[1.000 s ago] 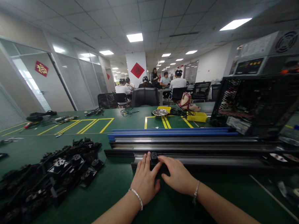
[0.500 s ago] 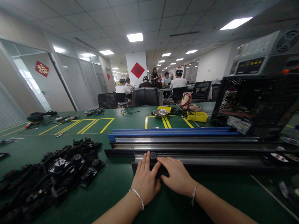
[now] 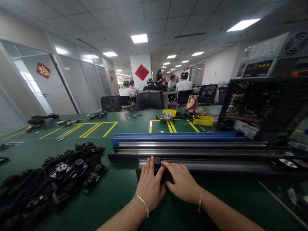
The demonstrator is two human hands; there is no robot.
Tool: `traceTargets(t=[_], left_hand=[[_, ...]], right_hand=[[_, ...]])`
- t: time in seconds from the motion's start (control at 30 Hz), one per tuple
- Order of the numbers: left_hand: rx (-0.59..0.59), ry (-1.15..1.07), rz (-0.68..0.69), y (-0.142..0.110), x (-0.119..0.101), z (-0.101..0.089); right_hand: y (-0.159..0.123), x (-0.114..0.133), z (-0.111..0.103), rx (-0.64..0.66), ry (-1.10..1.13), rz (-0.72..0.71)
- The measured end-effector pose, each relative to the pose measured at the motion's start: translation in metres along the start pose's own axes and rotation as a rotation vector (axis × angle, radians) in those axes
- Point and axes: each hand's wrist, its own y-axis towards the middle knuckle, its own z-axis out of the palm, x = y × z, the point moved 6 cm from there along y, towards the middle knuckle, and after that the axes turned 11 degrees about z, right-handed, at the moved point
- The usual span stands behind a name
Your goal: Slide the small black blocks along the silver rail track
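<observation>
A small black block, its face showing round, socket-like details, sits in the nearest black rail. My left hand lies over the rail's left end, its forefinger along the block's left side and its thumb at the lower right corner. The block is held between these two. My right hand reaches in from the other side. Its forefinger tip meets the block's right edge beside my left thumb, while its own thumb stays apart. The block's underside is hidden.
Left of my hands is a heap of black parts. Behind the near rail lie further rails, one blue. A metal bowl and a yellow bin stand beyond. An open computer case rises at the right.
The small block and the fingertips have shifted very slightly to the left. Both hands otherwise keep their places.
</observation>
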Motion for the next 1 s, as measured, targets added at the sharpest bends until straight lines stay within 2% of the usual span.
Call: traceTargets(t=[0.23,0.47,0.77,1.0], left_hand=[[-0.019,0.027,-0.057,0.001,0.005,-0.002],[0.007,0.067,-0.076,0.002,0.009,-0.003],[0.006,0.113,-0.094,0.002,0.01,-0.007],[0.027,0.142,-0.121,0.0,0.016,-0.006]], right_hand=[[-0.001,0.0,-0.001,0.014,-0.047,-0.049],[-0.003,-0.001,-0.001,-0.068,-0.083,-0.056],[-0.003,-0.002,-0.002,-0.068,-0.099,-0.089],[-0.008,-0.003,0.003,-0.132,-0.182,-0.173]])
